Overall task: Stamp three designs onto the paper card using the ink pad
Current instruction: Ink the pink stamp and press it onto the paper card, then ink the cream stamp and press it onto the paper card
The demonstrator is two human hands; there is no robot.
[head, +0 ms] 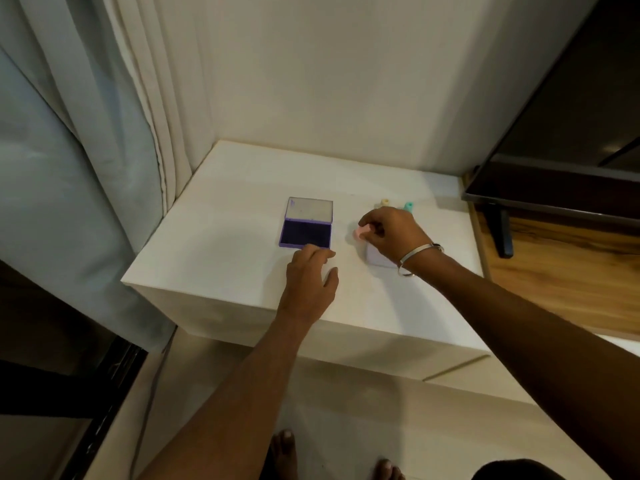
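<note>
A purple ink pad (306, 233) lies open on the white table (221, 258), its clear lid folded back behind it. My left hand (310, 277) rests flat on the table, fingertips touching the pad's near edge. My right hand (391, 233) pinches a small pink stamp (362, 231), tilted on its side just above the table. Under that hand and wrist lies a pale lilac paper card (375, 257), mostly hidden. Behind the hand stand a cream stamp (384, 202) and a teal stamp (409, 206).
A wall closes the table at the back and curtains (104, 133) hang at the left. A dark TV (561, 133) on a stand sits on a wooden surface (571, 271) to the right. The table's front edge drops to the floor near my feet.
</note>
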